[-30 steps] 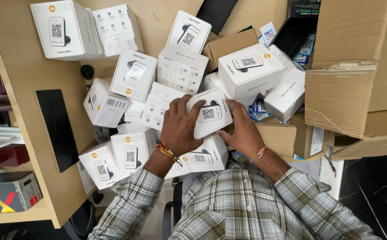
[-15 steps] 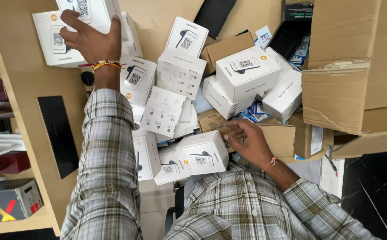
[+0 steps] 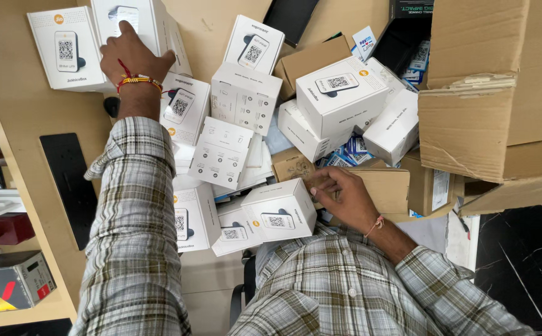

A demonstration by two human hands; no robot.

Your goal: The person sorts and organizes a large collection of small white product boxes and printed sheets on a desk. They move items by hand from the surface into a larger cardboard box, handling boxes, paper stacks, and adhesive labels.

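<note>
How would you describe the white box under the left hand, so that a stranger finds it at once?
Start at the far left corner of the wooden desk. Two white boxes stand side by side there; it is the right-hand white box. Only this one has the left hand resting on it.
</note>
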